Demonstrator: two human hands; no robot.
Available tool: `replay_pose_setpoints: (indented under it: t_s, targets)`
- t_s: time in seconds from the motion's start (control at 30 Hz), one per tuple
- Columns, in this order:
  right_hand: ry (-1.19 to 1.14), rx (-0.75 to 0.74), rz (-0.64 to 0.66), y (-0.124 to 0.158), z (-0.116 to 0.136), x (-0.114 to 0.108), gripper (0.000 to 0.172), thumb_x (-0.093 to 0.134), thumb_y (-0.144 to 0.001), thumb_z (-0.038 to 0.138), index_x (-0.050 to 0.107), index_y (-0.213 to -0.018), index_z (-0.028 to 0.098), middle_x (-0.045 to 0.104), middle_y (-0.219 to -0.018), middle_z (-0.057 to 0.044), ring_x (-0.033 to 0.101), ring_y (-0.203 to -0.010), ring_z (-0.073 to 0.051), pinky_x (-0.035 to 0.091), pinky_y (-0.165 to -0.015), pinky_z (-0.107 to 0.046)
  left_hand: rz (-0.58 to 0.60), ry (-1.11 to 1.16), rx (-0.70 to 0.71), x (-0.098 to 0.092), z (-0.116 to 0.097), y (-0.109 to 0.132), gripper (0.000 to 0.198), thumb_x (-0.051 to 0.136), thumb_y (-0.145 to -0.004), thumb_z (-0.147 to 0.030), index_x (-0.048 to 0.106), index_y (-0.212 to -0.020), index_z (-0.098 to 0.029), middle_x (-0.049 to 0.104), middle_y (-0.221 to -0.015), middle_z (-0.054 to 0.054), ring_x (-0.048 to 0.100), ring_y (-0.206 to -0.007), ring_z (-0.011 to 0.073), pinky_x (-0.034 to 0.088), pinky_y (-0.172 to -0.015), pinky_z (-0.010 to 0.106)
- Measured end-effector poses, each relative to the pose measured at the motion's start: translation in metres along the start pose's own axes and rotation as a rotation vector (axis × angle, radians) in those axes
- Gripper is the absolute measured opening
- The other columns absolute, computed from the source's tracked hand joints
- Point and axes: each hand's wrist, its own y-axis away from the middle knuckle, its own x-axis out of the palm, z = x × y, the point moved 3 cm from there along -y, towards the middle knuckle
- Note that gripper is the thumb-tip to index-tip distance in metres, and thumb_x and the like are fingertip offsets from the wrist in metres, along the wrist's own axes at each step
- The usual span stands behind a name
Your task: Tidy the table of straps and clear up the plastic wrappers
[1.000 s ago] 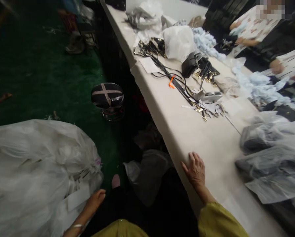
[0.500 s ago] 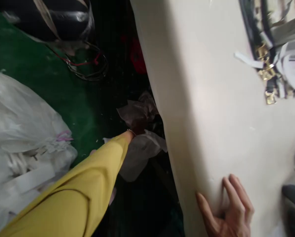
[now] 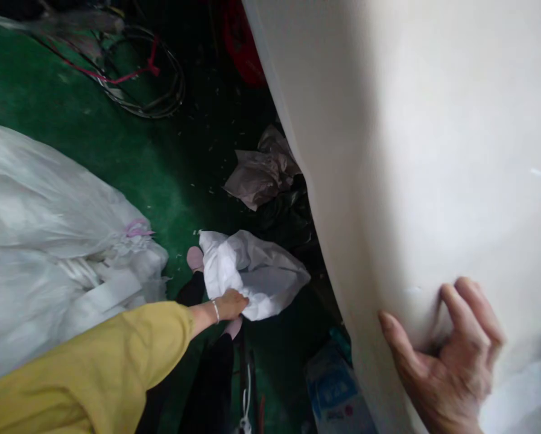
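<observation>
My left hand (image 3: 232,304), below a yellow sleeve and a bracelet, is closed on the edge of a white plastic bag (image 3: 268,274). The bag hangs with its mouth spread, low over the dark floor beside my feet. On the pale covered tabletop (image 3: 433,181), my right hand (image 3: 453,355) leans near the rounded edge, its thumb and fingers apart and nothing in its grasp.
Large translucent sacks (image 3: 62,199) of white pieces stand on the green floor at left. Crumpled plastic (image 3: 263,175) lies near the table's edge. Coiled wire (image 3: 148,102) and a red object (image 3: 243,45) are farther off; a blue-and-white package (image 3: 336,392) is below the table.
My left hand has come back from the dark space by the table, bringing the white bag nearer my feet. My right hand stays on the tabletop while the view has shifted.
</observation>
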Motion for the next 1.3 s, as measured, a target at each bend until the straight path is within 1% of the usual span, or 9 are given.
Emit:
replay_pose_setpoints:
  t_s: [0.07,0.13,0.27,0.47,0.6,0.83,1.17,1.23,1.3]
  targets:
    - [-0.024,-0.032,-0.006,-0.001,-0.002,0.0,0.087,0.08,-0.079,0.042,0.04,-0.152,0.016,0.043,-0.152,-0.02,0.037,-0.143,-0.042,0.034,-0.116,-0.067,0.147,-0.092,-0.003,0.013,0.007,0.075,0.021,0.069,-0.076,-0.004,0.068,-0.096,-0.009,0.071,-0.081,0.008,0.069,-0.075,0.0239,0.055,-0.071,0.036]
    - [-0.036,-0.064,-0.02,-0.002,-0.005,0.0,0.087,0.08,-0.078,0.043,0.041,-0.151,0.015,0.044,-0.15,-0.021,0.038,-0.142,-0.042,0.035,-0.117,-0.065,0.222,-0.145,0.0,0.009,0.011,0.138,0.026,0.064,-0.076,-0.004,0.068,-0.101,-0.011,0.072,-0.083,0.009,0.069,-0.077,0.0267,0.053,-0.069,0.035]
    - [-0.023,-0.161,-0.072,-0.003,-0.01,0.001,0.091,0.082,-0.074,0.048,0.044,-0.148,0.012,0.047,-0.146,-0.024,0.042,-0.139,-0.043,0.037,-0.115,-0.063,0.205,-0.212,0.029,-0.031,-0.001,0.209,0.024,0.052,-0.087,-0.005,0.069,-0.101,-0.015,0.07,-0.086,0.008,0.066,-0.08,0.0269,0.049,-0.071,0.038]
    - [0.049,-0.197,-0.112,-0.001,-0.015,0.007,0.087,0.078,-0.076,0.05,0.044,-0.146,0.01,0.048,-0.144,-0.024,0.042,-0.14,-0.039,0.038,-0.115,-0.057,-0.091,-0.323,0.051,-0.103,-0.039,0.23,0.028,0.039,-0.097,-0.007,0.066,-0.096,-0.016,0.064,-0.087,0.008,0.056,-0.087,0.0258,0.039,-0.08,0.043]
    - [0.095,-0.18,-0.121,-0.001,-0.015,0.01,0.081,0.072,-0.08,0.051,0.046,-0.144,0.009,0.05,-0.142,-0.023,0.041,-0.141,-0.035,0.036,-0.116,-0.051,-0.233,-0.374,0.071,-0.128,-0.062,0.245,0.018,0.052,-0.094,-0.008,0.063,-0.084,-0.018,0.058,-0.078,0.006,0.051,-0.081,0.0244,0.032,-0.072,0.042]
    - [0.084,-0.071,-0.064,-0.001,-0.018,0.014,0.078,0.067,-0.08,0.056,0.049,-0.139,0.009,0.049,-0.144,-0.023,0.039,-0.142,-0.034,0.032,-0.117,-0.05,-0.437,-0.484,0.089,-0.173,-0.093,0.28,0.021,0.053,-0.091,-0.003,0.057,-0.076,-0.018,0.052,-0.074,0.004,0.044,-0.074,0.0241,0.028,-0.069,0.04]
    - [0.05,-0.128,-0.215,-0.001,-0.022,0.022,0.079,0.069,-0.079,0.063,0.055,-0.137,0.012,0.057,-0.138,-0.022,0.049,-0.135,-0.038,0.04,-0.112,-0.049,-0.638,-0.572,0.11,-0.192,-0.135,0.32,0.022,0.053,-0.086,0.001,0.052,-0.074,-0.017,0.048,-0.073,0.004,0.039,-0.074,0.0232,0.03,-0.067,0.04]
    - [-0.015,-0.113,-0.269,-0.003,-0.005,0.006,0.073,0.066,-0.083,0.062,0.057,-0.135,0.011,0.059,-0.135,-0.023,0.051,-0.132,-0.04,0.04,-0.112,-0.055,-0.682,-0.587,0.13,-0.198,-0.146,0.339,0.022,0.05,-0.087,0.002,0.054,-0.075,-0.016,0.048,-0.074,0.004,0.038,-0.074,0.0226,0.031,-0.068,0.039]
    - [-0.161,-0.113,-0.316,-0.006,0.032,-0.02,0.06,0.064,-0.088,0.052,0.058,-0.133,0.013,0.06,-0.134,-0.022,0.052,-0.131,-0.039,0.038,-0.112,-0.06,-0.726,-0.598,0.164,-0.207,-0.159,0.362,0.022,0.047,-0.09,0.001,0.057,-0.079,-0.015,0.048,-0.074,0.004,0.038,-0.073,0.0218,0.032,-0.068,0.039]
